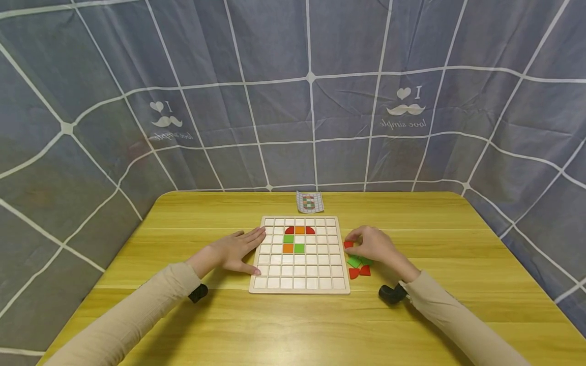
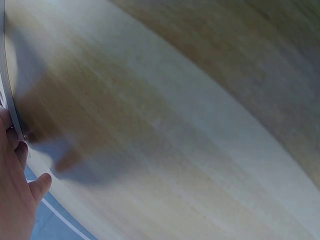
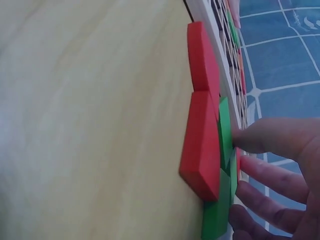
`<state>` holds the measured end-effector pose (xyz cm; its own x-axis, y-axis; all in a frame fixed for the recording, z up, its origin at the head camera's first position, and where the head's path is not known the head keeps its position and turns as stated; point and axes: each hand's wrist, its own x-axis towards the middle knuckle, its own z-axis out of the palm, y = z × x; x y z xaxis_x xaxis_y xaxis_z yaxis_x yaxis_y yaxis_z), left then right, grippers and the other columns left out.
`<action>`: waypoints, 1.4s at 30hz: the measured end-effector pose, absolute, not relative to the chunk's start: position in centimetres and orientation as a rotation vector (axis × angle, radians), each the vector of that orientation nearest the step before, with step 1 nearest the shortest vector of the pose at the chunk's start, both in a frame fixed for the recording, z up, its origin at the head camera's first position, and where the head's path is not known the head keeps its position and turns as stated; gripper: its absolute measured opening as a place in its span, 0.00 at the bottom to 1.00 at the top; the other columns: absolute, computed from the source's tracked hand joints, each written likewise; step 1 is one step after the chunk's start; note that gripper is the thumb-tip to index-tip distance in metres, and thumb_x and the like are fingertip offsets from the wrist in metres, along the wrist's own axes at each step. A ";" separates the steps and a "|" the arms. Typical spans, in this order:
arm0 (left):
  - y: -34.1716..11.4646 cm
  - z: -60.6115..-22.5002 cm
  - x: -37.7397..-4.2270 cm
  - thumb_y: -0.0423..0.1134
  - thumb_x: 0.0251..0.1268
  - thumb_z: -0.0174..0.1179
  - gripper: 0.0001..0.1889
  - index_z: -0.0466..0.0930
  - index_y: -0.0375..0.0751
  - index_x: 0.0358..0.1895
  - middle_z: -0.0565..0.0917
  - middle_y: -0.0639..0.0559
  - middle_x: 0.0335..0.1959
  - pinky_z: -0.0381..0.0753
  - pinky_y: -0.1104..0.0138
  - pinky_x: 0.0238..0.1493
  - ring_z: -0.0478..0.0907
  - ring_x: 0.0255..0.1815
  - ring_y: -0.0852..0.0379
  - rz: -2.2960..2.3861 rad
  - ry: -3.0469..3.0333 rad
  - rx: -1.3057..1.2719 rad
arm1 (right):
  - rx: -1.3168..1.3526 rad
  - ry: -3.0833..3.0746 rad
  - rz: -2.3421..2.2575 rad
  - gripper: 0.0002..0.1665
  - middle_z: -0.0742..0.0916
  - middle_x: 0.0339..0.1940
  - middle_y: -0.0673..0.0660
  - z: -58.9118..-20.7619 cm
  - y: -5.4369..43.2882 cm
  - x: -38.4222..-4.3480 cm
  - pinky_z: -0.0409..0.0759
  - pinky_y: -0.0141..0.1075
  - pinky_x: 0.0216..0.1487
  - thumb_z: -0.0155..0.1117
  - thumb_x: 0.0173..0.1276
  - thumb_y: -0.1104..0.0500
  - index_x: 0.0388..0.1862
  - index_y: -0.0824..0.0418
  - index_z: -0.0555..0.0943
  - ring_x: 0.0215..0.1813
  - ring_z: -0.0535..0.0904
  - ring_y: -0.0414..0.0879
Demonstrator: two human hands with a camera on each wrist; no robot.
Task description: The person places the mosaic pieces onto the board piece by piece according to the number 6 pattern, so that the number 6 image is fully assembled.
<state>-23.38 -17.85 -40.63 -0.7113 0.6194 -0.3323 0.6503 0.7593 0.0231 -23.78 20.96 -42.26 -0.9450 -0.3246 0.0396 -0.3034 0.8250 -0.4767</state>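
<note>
A square wooden grid board (image 1: 299,284) lies on the table. Several tiles sit in its cells: red rounded ones, orange squares (image 1: 288,248) and green squares (image 1: 299,248). My left hand (image 1: 231,251) rests against the board's left edge, fingers spread and fairly straight, fingertips and thumb on the rim. Just past the board's right edge, my right hand (image 1: 376,246) pinches a red tile (image 1: 349,245) between thumb and fingers. Under and beside that hand lie loose green tiles (image 1: 354,261) and two red rounded tiles (image 1: 354,273); the right wrist view shows these red tiles (image 3: 202,145) close up.
A small printed card (image 1: 310,202) with a coloured grid pattern stands behind the board, near the table's back edge. Around the table (image 1: 293,325) hangs a grey curtain (image 1: 284,112) with white lines. Black wrist devices (image 1: 392,294) sit under both forearms.
</note>
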 end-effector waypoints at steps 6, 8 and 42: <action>-17.9 -40.5 -23.3 0.72 0.59 0.51 0.55 0.41 0.38 0.78 0.41 0.43 0.80 0.51 0.47 0.76 0.43 0.80 0.46 -0.127 2.632 0.976 | -0.552 2.948 -0.743 0.16 0.89 0.39 0.52 -42.2 20.9 -23.8 0.71 0.34 0.31 0.74 0.54 0.52 0.41 0.55 0.88 0.31 0.74 0.40; -17.9 -40.5 -23.3 0.72 0.59 0.51 0.55 0.41 0.39 0.78 0.41 0.43 0.80 0.51 0.47 0.76 0.43 0.80 0.46 -0.127 2.630 0.974 | -0.581 2.948 -0.739 0.16 0.89 0.40 0.52 -42.2 20.9 -23.8 0.72 0.34 0.31 0.74 0.54 0.51 0.41 0.55 0.88 0.31 0.74 0.40; -17.8 -40.4 -23.2 0.72 0.59 0.50 0.54 0.41 0.38 0.77 0.42 0.43 0.80 0.52 0.47 0.76 0.43 0.80 0.46 -0.126 2.634 0.986 | -0.358 2.929 -0.758 0.18 0.90 0.40 0.54 -41.5 21.4 -23.4 0.80 0.42 0.41 0.73 0.55 0.49 0.41 0.58 0.87 0.42 0.84 0.48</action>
